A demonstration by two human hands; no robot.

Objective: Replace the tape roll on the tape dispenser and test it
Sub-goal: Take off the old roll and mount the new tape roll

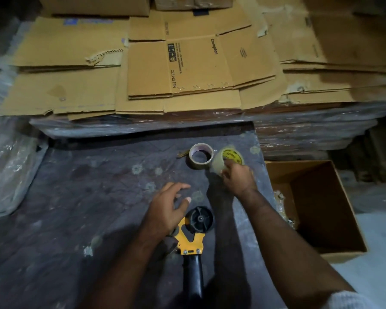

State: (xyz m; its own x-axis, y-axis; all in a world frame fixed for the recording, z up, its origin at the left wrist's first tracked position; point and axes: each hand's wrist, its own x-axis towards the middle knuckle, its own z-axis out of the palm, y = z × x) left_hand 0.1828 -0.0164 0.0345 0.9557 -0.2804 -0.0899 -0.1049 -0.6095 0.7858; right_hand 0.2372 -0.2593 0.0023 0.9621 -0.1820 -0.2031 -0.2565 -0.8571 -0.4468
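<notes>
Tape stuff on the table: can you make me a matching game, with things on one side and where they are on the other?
Things:
1. tape dispenser
2. roll with the yellow label
3. roll with the white core
4. open cardboard box

Places:
A. lying flat on the dark table, untouched
B. to the right of the table, lower down
C. in the grip of the right hand
D. nearest the person, beside the left hand, spindle bare

Pairs: 1-D, 2-C, 3-A, 4-B

L hand [165,206] relaxed flat, R hand [237,178] curled gripping.
</notes>
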